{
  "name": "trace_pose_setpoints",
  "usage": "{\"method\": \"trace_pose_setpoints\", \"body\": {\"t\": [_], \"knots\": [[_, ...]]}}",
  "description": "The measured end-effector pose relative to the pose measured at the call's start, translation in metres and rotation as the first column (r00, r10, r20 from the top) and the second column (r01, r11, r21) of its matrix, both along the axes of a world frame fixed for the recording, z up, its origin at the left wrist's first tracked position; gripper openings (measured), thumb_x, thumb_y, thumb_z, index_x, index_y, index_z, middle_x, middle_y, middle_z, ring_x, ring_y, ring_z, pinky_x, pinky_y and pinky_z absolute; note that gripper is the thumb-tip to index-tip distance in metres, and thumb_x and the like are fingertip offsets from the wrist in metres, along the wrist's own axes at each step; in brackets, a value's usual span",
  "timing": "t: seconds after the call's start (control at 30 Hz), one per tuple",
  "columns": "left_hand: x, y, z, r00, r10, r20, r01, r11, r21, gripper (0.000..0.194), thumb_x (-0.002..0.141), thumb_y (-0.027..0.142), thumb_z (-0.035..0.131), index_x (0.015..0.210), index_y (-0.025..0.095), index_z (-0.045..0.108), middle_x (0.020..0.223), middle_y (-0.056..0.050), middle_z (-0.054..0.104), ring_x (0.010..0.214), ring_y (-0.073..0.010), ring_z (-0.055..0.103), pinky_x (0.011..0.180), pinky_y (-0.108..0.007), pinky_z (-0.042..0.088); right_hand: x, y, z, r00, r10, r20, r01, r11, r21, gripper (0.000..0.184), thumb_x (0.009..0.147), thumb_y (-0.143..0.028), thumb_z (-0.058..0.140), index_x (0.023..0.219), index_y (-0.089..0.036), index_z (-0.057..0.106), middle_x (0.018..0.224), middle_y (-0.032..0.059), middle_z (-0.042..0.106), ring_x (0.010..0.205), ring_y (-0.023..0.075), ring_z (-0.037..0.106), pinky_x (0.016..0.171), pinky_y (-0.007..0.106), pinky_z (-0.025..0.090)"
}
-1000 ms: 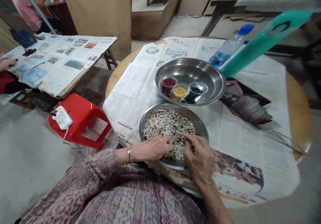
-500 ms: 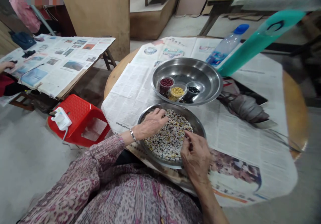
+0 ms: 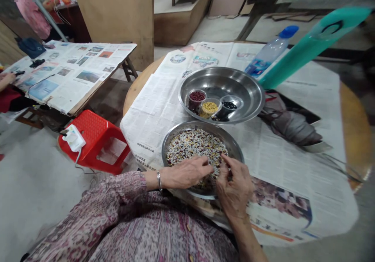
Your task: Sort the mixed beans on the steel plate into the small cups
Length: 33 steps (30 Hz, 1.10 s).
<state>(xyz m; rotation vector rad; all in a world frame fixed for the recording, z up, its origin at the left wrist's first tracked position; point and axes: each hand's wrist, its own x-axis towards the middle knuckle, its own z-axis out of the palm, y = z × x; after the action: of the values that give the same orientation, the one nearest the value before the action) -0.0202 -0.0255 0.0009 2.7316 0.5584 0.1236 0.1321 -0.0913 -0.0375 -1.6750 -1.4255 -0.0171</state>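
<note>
Okay, so your left hand (image 3: 189, 172) and right hand (image 3: 234, 183) are both over the near steel bowl (image 3: 234, 146), fingers bent down at the speckled grain-and-bean mix (image 3: 195, 146) inside it, and I honestly can't tell whether either one has anything pinched. That bowl sits on the newspaper (image 3: 149, 109) covering your round table (image 3: 356, 129), just in front of the wider steel basin (image 3: 249, 94), which has three clear cups in it: red beans (image 3: 197, 96), yellow bits (image 3: 209, 108) and black beans (image 3: 229, 105).
</note>
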Motion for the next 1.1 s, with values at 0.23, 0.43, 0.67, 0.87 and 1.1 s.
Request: {"method": "trace_pose_setpoints", "body": {"t": [0.23,0.43,0.67,0.87,1.1], "knots": [[0.016,0.041,-0.001,0.99,0.13,-0.048,-0.116,0.967,0.226,0.021,0.096,0.009,0.042,0.107,0.014,0.058,0.114,-0.01,0.055,0.105,-0.0233,0.051,0.086,-0.034,0.05,0.0,0.0,0.0,0.999,-0.013,0.043,0.014,1.0,-0.004,0.03,0.094,-0.019,0.044,0.114,-0.015,0.066,0.102,0.0128,0.07,0.094,0.0208,0.064,0.087,0.036,0.052],[-0.033,0.04,0.003,0.948,0.295,-0.12,-0.262,0.936,0.234,0.017,0.094,0.008,0.044,0.101,0.016,0.058,0.11,-0.008,0.057,0.096,-0.0199,0.052,0.081,-0.031,0.049,0.001,0.002,-0.004,0.997,0.025,0.076,-0.026,1.0,0.012,0.025,0.092,-0.018,0.05,0.108,-0.014,0.068,0.097,0.0112,0.072,0.09,0.0193,0.064,0.085,0.033,0.052],[-0.062,0.028,-0.015,0.947,0.211,0.241,-0.251,0.957,0.148,0.021,0.099,0.016,0.042,0.099,0.016,0.063,0.093,-0.005,0.063,0.087,-0.0155,0.058,0.083,-0.029,0.049,0.001,0.0,-0.005,0.987,0.044,0.155,-0.032,0.996,-0.082,0.022,0.093,-0.023,0.051,0.102,-0.016,0.07,0.09,0.0085,0.071,0.083,0.0184,0.062,0.081,0.031,0.049],[-0.056,0.027,-0.027,0.883,0.239,0.403,-0.304,0.947,0.104,0.02,0.1,0.021,0.045,0.101,0.017,0.064,0.091,-0.004,0.067,0.088,-0.0145,0.062,0.077,-0.028,0.049,0.005,-0.004,-0.006,0.981,0.046,0.19,-0.016,0.988,-0.153,0.029,0.094,-0.029,0.049,0.108,-0.014,0.069,0.092,0.0097,0.071,0.08,0.018,0.062,0.077,0.03,0.047],[-0.06,0.022,-0.031,0.794,0.247,0.555,-0.301,0.953,0.007,0.019,0.097,0.014,0.044,0.106,0.015,0.061,0.086,-0.004,0.067,0.082,-0.0139,0.062,0.075,-0.028,0.048,0.016,0.009,0.023,0.986,0.166,-0.033,-0.169,0.947,-0.275,0.03,0.09,-0.042,0.053,0.09,-0.017,0.071,0.086,0.0068,0.072,0.071,0.0167,0.064,0.068,0.028,0.047]]}}
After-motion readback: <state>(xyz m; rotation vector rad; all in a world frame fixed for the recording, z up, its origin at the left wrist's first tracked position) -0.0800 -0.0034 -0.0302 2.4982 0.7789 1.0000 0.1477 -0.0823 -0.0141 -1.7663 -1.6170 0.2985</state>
